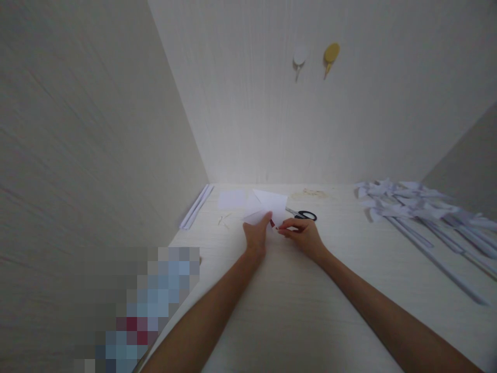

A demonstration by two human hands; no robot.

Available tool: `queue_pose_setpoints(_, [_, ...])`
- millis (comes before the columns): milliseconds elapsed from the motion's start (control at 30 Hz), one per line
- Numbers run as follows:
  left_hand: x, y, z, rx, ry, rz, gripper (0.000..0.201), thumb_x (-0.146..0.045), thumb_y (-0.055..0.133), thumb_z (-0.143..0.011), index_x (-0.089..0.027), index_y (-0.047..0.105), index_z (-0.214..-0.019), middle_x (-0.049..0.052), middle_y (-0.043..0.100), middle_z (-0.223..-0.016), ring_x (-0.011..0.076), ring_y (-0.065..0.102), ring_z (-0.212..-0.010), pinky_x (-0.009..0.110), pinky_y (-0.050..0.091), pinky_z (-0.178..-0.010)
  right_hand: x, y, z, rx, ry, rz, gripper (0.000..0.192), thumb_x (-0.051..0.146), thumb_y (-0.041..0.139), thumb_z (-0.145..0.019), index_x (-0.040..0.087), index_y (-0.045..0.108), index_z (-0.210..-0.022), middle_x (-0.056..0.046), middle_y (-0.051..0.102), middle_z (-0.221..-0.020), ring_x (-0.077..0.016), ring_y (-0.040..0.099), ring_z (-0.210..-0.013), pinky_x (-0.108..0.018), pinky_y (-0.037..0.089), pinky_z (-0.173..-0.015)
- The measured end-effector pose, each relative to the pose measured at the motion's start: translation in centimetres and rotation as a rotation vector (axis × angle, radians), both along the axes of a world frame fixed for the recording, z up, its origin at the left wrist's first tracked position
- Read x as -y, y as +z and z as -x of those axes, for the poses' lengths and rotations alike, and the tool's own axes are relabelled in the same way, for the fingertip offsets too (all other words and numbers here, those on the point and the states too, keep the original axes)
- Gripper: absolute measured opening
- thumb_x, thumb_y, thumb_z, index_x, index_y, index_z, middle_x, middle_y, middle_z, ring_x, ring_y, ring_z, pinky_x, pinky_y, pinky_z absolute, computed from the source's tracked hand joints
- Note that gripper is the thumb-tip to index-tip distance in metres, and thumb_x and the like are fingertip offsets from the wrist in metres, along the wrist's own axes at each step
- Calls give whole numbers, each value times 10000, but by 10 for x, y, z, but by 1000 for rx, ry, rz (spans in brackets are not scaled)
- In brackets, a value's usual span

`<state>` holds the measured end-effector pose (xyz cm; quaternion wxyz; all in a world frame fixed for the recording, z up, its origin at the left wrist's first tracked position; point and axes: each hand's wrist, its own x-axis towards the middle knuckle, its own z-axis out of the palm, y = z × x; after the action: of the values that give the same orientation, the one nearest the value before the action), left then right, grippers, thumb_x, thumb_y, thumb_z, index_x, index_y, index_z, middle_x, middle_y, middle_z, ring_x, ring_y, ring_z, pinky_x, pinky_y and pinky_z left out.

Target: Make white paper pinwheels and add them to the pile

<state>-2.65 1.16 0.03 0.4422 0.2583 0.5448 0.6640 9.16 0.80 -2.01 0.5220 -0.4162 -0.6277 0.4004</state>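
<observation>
A folded white sheet of paper (274,201) is held just above the table by my left hand (256,235), with the thumb lying on top and the other fingers mostly hidden beneath. My right hand (303,235) pinches thumb and forefinger together at the sheet's near right corner. What sits in that pinch is too small to name; a bit of dark red and white shows beside it. Scissors (306,215) with black handles lie just behind my right hand, their blades partly under the sheet.
Several paper pinwheels (407,204) on rolled paper sticks are heaped at the right. Rolled paper sticks (197,207) lie at the left wall. A flat paper square (231,199) and thin scraps (224,219) rest left of my hands. White and yellow hooks (331,53) hang on the back wall.
</observation>
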Motion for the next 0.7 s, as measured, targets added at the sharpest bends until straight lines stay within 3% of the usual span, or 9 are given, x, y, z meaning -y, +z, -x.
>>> queue_pose_setpoints(467, [1,1,0,-19,-28,-28,281,-217,710,-487,-104,603,-721,89,660,-768,165,605,-647,262,462,-563,0,1,1,-48,-38,77,311,371,722,-501,174,488,-553,-7,568,-581,-110,515,-503,-237,438,-428])
queue_pose_setpoints(700, [2,3,-1,-36,-42,-30,257,-211,700,-486,-109,615,-706,79,661,-750,161,602,-640,260,456,-564,0,2,2,-44,-51,107,329,370,719,-499,176,462,-564,1,547,-587,-98,492,-487,-229,416,-418])
